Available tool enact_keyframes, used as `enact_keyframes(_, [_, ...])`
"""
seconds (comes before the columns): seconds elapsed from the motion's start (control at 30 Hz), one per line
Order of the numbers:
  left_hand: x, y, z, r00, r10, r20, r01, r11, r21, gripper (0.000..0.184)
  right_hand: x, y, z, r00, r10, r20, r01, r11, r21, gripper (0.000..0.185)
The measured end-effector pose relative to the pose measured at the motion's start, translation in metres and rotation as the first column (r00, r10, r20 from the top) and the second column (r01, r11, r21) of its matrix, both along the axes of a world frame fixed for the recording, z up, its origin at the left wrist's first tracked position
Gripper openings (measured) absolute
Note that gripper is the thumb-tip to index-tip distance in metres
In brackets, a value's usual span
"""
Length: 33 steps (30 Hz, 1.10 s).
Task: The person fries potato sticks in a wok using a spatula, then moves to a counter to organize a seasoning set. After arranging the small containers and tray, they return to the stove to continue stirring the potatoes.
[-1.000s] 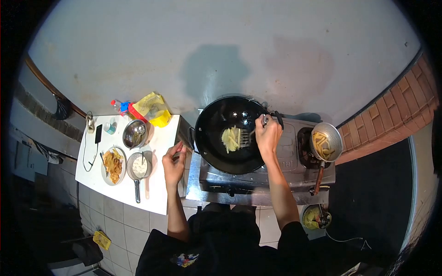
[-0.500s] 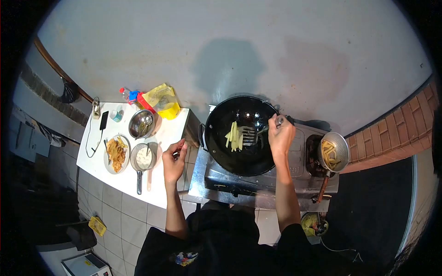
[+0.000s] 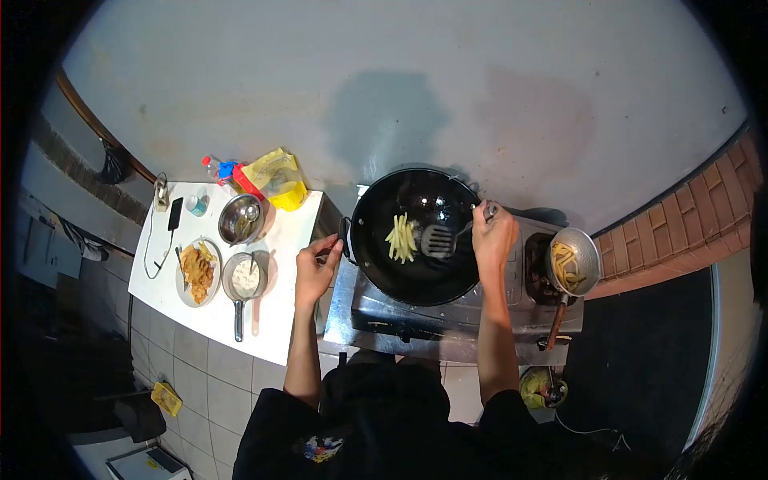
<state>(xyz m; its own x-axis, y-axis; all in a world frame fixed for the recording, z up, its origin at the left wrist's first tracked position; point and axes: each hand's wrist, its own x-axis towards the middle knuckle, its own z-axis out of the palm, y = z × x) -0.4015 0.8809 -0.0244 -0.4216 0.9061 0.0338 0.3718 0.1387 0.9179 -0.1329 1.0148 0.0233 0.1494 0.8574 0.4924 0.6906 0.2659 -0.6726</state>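
Observation:
A large black wok sits on the steel stove. Pale potato sticks lie in a small heap left of its middle. My right hand is closed on the handle of a slotted spatula, whose head rests in the wok just right of the sticks. Beside the wok's left handle is my left hand, its fingers apart and nothing held in it; whether the fingertips touch the handle is hard to tell.
On the stove's right burner stands a small pan of browned sticks. The white table at left bears a plate of fried food, a metal bowl, a saucepan with white contents, a phone and a yellow bag.
The spatula has drawn away from the sticks, which have shifted within the wok. My left hand has moved right and up, closer to the wok's left handle.

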Motion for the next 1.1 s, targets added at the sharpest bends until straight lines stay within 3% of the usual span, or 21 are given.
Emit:
enact_keyframes(0.07, [0.000,0.001,-0.001,1.000,-0.007,0.002,0.007,1.000,-0.019,0.033,-0.003,0.000,-0.013,0.994,-0.018,0.104,0.013,0.999,0.042,0.026])
enact_keyframes(0.2, [0.000,0.001,-0.005,0.997,-0.024,-0.066,0.025,1.000,0.014,0.031,-0.015,0.001,-0.003,0.994,0.113,0.007,-0.113,0.993,0.028,0.025])
enact_keyframes(0.33, [-0.005,0.000,-0.012,0.996,0.005,-0.091,0.007,0.991,0.137,0.022,-0.019,-0.005,0.022,0.992,0.125,-0.036,-0.124,0.992,0.016,0.029])
enact_keyframes(0.47, [-0.009,-0.002,-0.007,0.997,0.025,-0.066,-0.018,0.994,0.112,0.024,-0.021,-0.009,-0.001,0.979,0.196,0.047,-0.198,0.980,0.029,0.029])
enact_keyframes(0.8, [-0.004,-0.004,-0.009,0.994,-0.011,-0.107,0.021,0.995,0.097,0.026,0.016,-0.004,0.004,0.984,-0.018,0.177,0.015,1.000,0.017,0.030])
enact_keyframes(0.87, [-0.002,0.000,-0.017,0.981,0.000,-0.192,0.038,0.979,0.199,0.025,0.008,0.001,-0.008,0.996,0.011,0.088,-0.008,1.000,-0.029,0.030])
enact_keyframes(0.93, [0.001,0.000,-0.012,0.984,-0.001,-0.178,0.033,0.984,0.174,0.025,-0.004,0.002,-0.014,0.997,0.069,0.033,-0.070,0.996,0.051,0.027])
enact_keyframes(1.1, [-0.002,-0.005,-0.001,0.993,0.005,-0.118,0.009,0.993,0.122,0.026,-0.010,-0.006,0.011,0.997,0.069,-0.026,-0.068,0.998,0.017,0.030])
